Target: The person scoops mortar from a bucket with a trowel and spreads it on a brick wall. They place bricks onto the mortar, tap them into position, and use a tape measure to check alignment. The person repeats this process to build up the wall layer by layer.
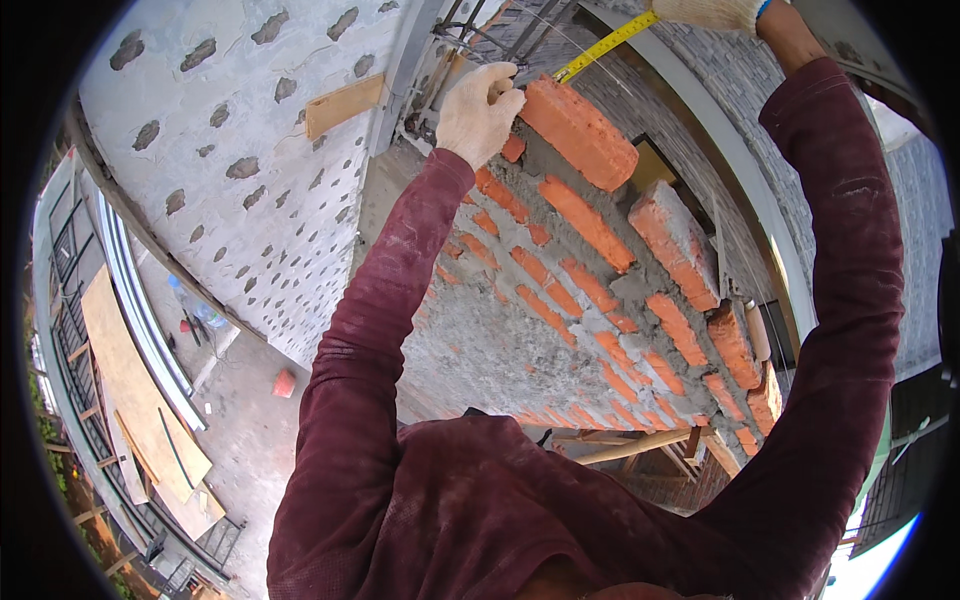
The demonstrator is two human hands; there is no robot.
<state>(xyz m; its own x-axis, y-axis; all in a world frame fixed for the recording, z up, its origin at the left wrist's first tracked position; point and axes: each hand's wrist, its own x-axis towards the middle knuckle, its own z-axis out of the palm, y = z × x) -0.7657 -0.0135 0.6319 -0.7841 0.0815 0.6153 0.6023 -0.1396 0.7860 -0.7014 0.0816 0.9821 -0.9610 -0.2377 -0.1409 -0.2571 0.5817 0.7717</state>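
Note:
My left hand (478, 117), in a pale knit glove, is at the top of the brick wall (560, 260). Its fingers are curled at the end of an orange brick (580, 133); what they pinch, if anything, is hidden. At the top edge, my right hand (712, 12), gloved too and partly cut off, grips a tape measure (608, 48). The tape's yellow blade stretches from that hand down to behind the brick near my left hand. Grey mortar (560, 175) lies beneath the brick and between the courses.
More bricks (676, 245) top the wall to the right. A white wall (250, 120) with dark pits stands left, a wooden board (345, 106) fixed to it. A thin string (590, 55) crosses near the tape. Plywood sheets (135, 370) and a red object (285, 383) lie far below.

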